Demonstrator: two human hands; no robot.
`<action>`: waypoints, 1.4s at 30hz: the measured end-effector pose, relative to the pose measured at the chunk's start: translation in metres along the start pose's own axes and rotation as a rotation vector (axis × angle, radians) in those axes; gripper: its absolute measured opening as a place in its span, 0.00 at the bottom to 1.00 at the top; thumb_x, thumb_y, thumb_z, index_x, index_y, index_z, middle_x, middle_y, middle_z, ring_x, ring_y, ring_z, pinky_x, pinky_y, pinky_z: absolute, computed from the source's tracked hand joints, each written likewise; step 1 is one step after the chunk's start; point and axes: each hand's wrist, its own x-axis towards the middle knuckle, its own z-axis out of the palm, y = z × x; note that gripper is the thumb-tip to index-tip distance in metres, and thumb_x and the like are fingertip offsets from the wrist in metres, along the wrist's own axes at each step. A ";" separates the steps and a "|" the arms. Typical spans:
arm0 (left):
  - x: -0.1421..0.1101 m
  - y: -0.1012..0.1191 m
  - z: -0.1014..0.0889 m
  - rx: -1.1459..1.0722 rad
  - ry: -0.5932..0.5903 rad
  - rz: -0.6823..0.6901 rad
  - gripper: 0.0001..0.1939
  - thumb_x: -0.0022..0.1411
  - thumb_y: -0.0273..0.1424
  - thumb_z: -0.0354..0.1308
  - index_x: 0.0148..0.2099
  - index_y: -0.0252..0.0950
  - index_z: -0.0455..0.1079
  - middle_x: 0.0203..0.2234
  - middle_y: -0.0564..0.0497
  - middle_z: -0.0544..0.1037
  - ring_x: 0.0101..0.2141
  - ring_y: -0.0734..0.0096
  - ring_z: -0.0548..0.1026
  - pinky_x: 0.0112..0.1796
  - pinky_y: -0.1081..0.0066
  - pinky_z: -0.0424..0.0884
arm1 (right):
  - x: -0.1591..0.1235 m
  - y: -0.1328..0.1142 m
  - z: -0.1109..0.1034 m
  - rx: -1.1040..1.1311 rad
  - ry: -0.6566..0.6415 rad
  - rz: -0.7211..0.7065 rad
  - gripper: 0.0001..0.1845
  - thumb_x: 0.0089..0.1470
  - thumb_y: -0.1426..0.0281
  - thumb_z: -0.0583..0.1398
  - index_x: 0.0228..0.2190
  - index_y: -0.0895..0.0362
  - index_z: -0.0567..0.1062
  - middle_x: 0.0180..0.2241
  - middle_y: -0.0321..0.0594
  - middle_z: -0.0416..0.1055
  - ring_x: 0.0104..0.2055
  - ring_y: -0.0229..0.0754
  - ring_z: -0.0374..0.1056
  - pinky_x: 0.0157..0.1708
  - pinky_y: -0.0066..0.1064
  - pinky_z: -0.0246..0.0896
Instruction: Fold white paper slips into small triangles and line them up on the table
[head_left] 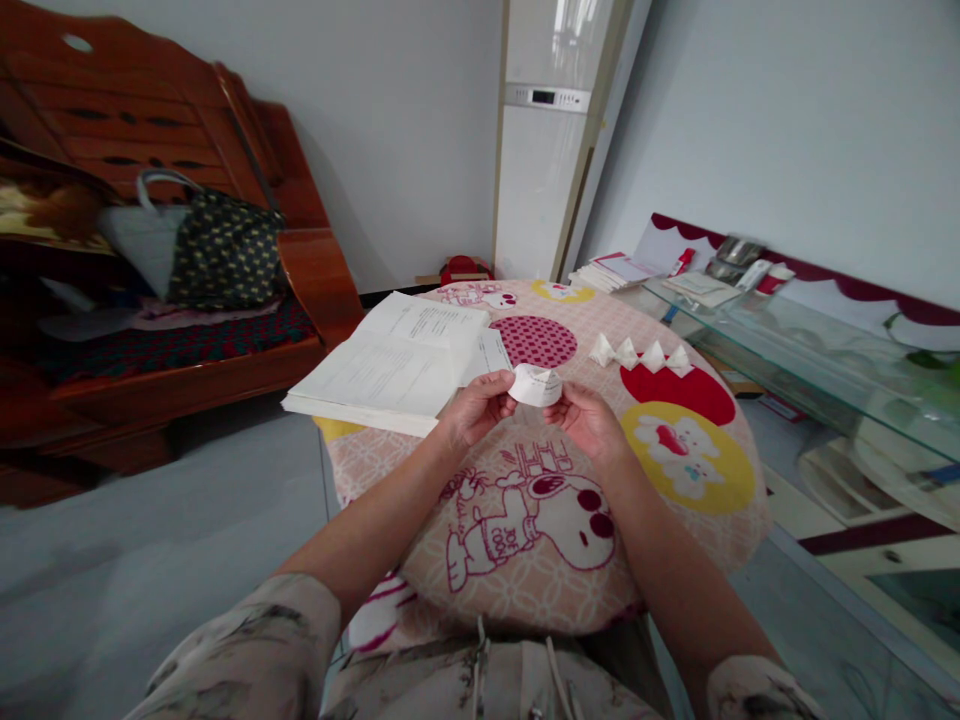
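Paper slip (535, 386) held btwn L grip (484, 408), R grip (589, 420); arms (386, 515) fwd.

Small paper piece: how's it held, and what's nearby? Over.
Left hand and right hand pinching opposite ends of small paper piece. Open book near left hand. Four folded white pieces beyond right hand.

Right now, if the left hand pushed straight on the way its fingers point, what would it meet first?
The left hand would meet the white paper it holds, then probably the right hand, though depth is unclear.
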 end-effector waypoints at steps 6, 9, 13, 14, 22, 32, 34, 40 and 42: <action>-0.002 -0.004 0.000 0.158 -0.099 0.067 0.19 0.49 0.39 0.75 0.26 0.32 0.70 0.16 0.54 0.71 0.17 0.81 0.66 0.21 0.79 0.61 | -0.001 0.001 0.003 -0.066 -0.013 0.000 0.13 0.49 0.59 0.69 0.32 0.56 0.80 0.28 0.38 0.80 0.25 0.39 0.72 0.25 0.30 0.71; -0.002 -0.005 0.000 0.198 -0.100 0.084 0.18 0.49 0.38 0.75 0.26 0.31 0.72 0.18 0.53 0.73 0.19 0.80 0.67 0.23 0.78 0.62 | -0.002 0.003 0.005 -0.103 -0.050 0.048 0.13 0.47 0.61 0.69 0.32 0.57 0.80 0.27 0.39 0.80 0.23 0.40 0.72 0.24 0.31 0.70; -0.004 -0.003 0.001 0.137 -0.090 0.112 0.17 0.47 0.36 0.76 0.26 0.31 0.72 0.22 0.53 0.75 0.24 0.77 0.71 0.30 0.76 0.68 | -0.001 0.004 0.003 -0.122 -0.016 0.060 0.12 0.44 0.63 0.70 0.30 0.58 0.81 0.25 0.40 0.79 0.22 0.40 0.72 0.23 0.32 0.70; -0.004 -0.003 0.002 0.118 -0.103 0.109 0.17 0.47 0.35 0.76 0.26 0.31 0.71 0.23 0.53 0.75 0.25 0.77 0.72 0.31 0.75 0.69 | -0.001 0.004 0.002 -0.119 0.009 0.045 0.11 0.44 0.64 0.70 0.29 0.58 0.81 0.25 0.39 0.79 0.22 0.40 0.72 0.23 0.32 0.70; -0.011 -0.002 0.007 0.022 -0.196 0.097 0.16 0.46 0.30 0.76 0.28 0.32 0.70 0.24 0.54 0.74 0.27 0.76 0.71 0.31 0.76 0.68 | 0.000 0.004 0.003 -0.157 0.034 0.053 0.13 0.40 0.65 0.71 0.29 0.58 0.80 0.23 0.40 0.79 0.20 0.40 0.71 0.21 0.30 0.70; -0.010 -0.003 0.012 0.011 -0.080 0.105 0.13 0.49 0.24 0.71 0.26 0.33 0.67 0.25 0.54 0.73 0.29 0.75 0.72 0.37 0.73 0.72 | -0.003 0.007 0.008 -0.145 -0.015 0.100 0.15 0.39 0.63 0.73 0.28 0.58 0.79 0.22 0.39 0.79 0.22 0.40 0.73 0.24 0.31 0.72; -0.008 -0.003 0.010 -0.001 -0.051 0.121 0.13 0.48 0.24 0.69 0.25 0.34 0.65 0.22 0.56 0.71 0.27 0.76 0.71 0.36 0.73 0.72 | -0.004 0.009 0.007 -0.164 -0.025 0.118 0.14 0.39 0.63 0.72 0.27 0.58 0.79 0.22 0.40 0.78 0.22 0.40 0.73 0.23 0.31 0.71; -0.004 -0.005 0.003 0.081 0.043 0.181 0.14 0.46 0.23 0.65 0.21 0.35 0.61 0.17 0.58 0.65 0.22 0.79 0.65 0.27 0.78 0.65 | -0.003 0.014 0.007 -0.282 0.007 0.120 0.13 0.42 0.63 0.71 0.29 0.59 0.80 0.26 0.43 0.80 0.26 0.42 0.75 0.27 0.33 0.72; -0.005 -0.006 0.002 0.132 0.050 0.174 0.14 0.45 0.22 0.65 0.21 0.35 0.61 0.17 0.59 0.64 0.21 0.80 0.63 0.25 0.79 0.61 | -0.001 0.012 0.008 -0.354 0.144 0.006 0.13 0.43 0.63 0.71 0.30 0.58 0.81 0.29 0.44 0.80 0.30 0.43 0.75 0.30 0.33 0.72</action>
